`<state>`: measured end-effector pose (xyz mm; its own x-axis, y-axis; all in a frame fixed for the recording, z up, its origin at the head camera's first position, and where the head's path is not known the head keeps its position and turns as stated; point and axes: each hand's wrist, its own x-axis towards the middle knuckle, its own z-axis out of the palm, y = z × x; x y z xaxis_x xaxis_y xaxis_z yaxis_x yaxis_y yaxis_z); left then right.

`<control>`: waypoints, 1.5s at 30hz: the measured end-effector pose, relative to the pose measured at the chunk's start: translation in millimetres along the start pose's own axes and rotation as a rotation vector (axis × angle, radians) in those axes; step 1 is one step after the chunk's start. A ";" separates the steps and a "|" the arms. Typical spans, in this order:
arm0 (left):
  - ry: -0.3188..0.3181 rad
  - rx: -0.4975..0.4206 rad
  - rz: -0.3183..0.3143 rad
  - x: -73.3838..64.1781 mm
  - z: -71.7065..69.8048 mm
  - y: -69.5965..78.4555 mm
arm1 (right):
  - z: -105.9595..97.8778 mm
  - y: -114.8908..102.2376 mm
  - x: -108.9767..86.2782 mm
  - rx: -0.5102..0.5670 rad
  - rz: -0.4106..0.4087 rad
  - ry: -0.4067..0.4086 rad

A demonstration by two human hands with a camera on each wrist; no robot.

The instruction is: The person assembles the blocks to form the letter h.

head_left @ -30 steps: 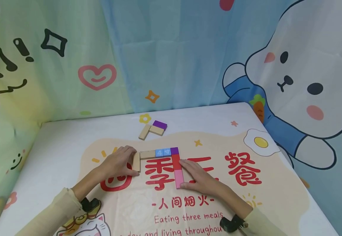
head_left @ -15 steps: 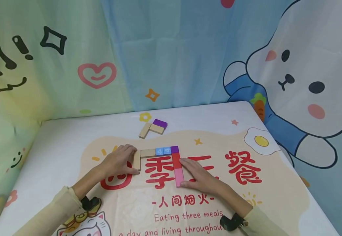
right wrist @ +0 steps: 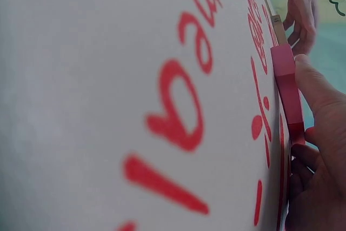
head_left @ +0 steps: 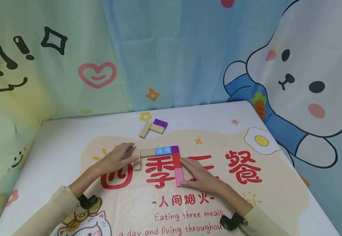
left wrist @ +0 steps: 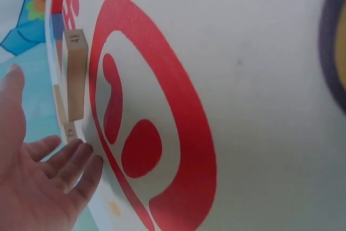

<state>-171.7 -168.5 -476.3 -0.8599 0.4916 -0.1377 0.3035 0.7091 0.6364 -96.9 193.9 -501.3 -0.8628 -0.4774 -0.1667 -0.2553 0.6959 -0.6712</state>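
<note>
Wooden blocks form a three-sided frame on the printed cloth. Its left side is a plain block [head_left: 137, 164], its top a plain block [head_left: 148, 153] and blue blocks [head_left: 163, 150] marked 4. The right side runs from a purple block [head_left: 174, 149] through a red block [head_left: 176, 160] to a pink block [head_left: 179, 177]. My left hand [head_left: 116, 159] hovers at the left plain block, overlapping its upper end. In the left wrist view, its fingers are spread and apart from the block. My right hand [head_left: 201, 177] touches the frame's right side, index finger by the red block and thumb by the pink.
Behind the frame lie two loose plain blocks [head_left: 145, 130] and a purple-topped one [head_left: 160, 123]. The table's back edge meets a printed curtain [head_left: 171, 59]. A printed tablecloth [head_left: 265, 183] covers the table, and a black wrist camera [head_left: 232, 223] sits on my right wrist.
My left hand has let go of the left plain block and lifted slightly up and to the left. The right hand and the row of blocks have stayed put.
</note>
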 end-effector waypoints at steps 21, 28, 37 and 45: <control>-0.018 -0.068 0.002 3.6 -7.6 -3.2 | -1.1 1.0 0.9 0.010 -0.026 0.001; -0.042 -0.069 -0.008 8.9 -12.9 -1.0 | -0.7 2.1 0.7 0.000 -0.021 -0.001; -0.064 -0.052 0.001 40.2 -29.1 2.1 | -1.2 0.3 -0.3 0.009 -0.007 -0.001; -0.114 0.013 0.074 83.0 -40.2 5.0 | -0.8 1.7 0.1 0.010 -0.007 -0.007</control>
<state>-258.1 -144.5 -454.1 -0.7827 0.5968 -0.1764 0.3707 0.6748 0.6382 -97.9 195.5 -501.9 -0.8582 -0.4855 -0.1669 -0.2565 0.6871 -0.6798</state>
